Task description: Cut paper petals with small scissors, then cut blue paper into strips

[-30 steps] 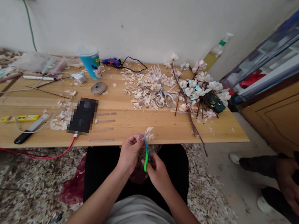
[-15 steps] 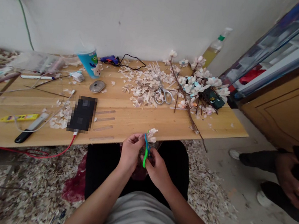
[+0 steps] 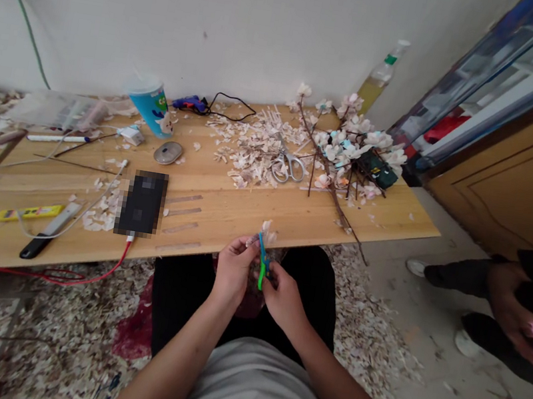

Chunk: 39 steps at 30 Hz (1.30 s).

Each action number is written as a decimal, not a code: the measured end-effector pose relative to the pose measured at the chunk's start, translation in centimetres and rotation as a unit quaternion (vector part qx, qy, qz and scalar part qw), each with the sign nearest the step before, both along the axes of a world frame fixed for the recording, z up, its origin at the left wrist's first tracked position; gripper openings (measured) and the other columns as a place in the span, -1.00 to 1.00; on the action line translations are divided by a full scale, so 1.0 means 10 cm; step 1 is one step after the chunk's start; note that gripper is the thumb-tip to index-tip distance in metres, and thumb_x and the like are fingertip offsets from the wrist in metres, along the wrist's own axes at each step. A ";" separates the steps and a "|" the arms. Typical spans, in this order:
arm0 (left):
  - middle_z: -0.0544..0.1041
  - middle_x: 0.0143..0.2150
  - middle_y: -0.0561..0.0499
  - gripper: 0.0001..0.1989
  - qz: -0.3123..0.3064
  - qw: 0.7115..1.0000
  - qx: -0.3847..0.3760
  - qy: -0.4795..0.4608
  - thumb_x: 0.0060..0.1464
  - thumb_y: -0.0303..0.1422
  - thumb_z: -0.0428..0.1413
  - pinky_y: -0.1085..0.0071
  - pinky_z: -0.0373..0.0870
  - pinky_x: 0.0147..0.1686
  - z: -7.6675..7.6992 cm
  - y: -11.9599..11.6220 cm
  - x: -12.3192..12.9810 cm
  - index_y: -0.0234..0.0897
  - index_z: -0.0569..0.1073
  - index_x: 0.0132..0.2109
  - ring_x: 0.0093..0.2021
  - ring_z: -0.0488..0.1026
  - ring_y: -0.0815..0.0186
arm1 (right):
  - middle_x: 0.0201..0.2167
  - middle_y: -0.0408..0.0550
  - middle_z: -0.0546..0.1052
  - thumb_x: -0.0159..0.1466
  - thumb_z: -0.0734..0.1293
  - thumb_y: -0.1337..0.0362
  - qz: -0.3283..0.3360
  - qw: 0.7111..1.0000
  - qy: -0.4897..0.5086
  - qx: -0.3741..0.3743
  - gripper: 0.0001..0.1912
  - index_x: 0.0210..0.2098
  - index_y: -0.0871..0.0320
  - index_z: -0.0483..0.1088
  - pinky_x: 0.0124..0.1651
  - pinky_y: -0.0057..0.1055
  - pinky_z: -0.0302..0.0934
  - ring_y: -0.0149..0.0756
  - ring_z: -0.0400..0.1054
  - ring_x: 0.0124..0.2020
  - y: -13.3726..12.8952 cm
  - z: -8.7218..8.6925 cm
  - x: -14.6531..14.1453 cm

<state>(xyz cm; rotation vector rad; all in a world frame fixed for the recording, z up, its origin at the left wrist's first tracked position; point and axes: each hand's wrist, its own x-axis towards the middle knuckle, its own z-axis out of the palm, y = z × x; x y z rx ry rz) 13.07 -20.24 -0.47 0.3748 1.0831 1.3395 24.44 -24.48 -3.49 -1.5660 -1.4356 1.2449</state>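
Above my lap, at the table's front edge, my right hand (image 3: 284, 297) is closed round small blue-and-green scissors (image 3: 262, 270). Their blue blades point up beside the fingertips of my left hand (image 3: 234, 268). Those fingers are pinched on a small pale petal, mostly hidden by the fingers and blades. Just beyond the blade tips shows another whitish petal piece (image 3: 269, 230); whether it is attached or falling I cannot tell.
On the table (image 3: 244, 213) lie a blossom branch (image 3: 333, 190), metal scissors (image 3: 289, 168), scattered petals (image 3: 248, 156), a blue cup (image 3: 152, 107), a cabled black device (image 3: 142, 203) and a utility knife (image 3: 52, 229). A bottle (image 3: 374, 85) stands behind. At right, a person's hand (image 3: 519, 327) holds a phone.
The scissors have tilted slightly, and less of their green handle shows. The pale petal piece by the blades looks smaller than before. The view has shifted slightly to the right.
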 end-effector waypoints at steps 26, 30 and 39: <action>0.55 -0.39 0.04 -0.75 -0.006 0.997 -0.009 -0.071 -0.25 -0.38 0.41 0.55 0.37 -0.38 0.19 -0.07 -0.08 -0.35 0.57 -0.37 -0.42 0.44 0.47 | -0.34 -0.14 0.37 0.23 0.32 0.18 -0.001 1.000 0.030 -0.007 -0.70 -0.10 0.08 0.20 -0.29 -0.39 0.24 -0.31 0.29 -0.35 -0.38 0.20 -0.03; 0.58 -0.39 0.03 -0.76 -0.013 0.996 -0.022 -0.081 -0.27 -0.37 0.41 0.54 0.36 -0.39 0.19 -0.14 -0.03 -0.32 0.57 -0.39 -0.45 0.45 0.46 | -0.41 -0.15 0.42 0.21 0.32 0.20 -0.004 1.000 -0.010 0.004 -0.78 -0.17 0.07 0.28 -0.36 -0.42 0.24 -0.31 0.33 -0.42 -0.26 0.17 -0.03; 0.54 -0.47 0.09 -0.75 -0.028 0.999 -0.002 -0.027 -0.25 -0.38 0.38 0.55 0.32 -0.47 0.14 -0.20 -0.01 -0.30 0.56 -0.34 -0.53 0.40 0.49 | -0.47 -0.16 0.47 0.22 0.30 0.22 -0.016 1.000 0.015 0.006 -0.80 -0.16 0.08 0.33 -0.38 -0.44 0.27 -0.30 0.38 -0.43 -0.28 0.18 -0.05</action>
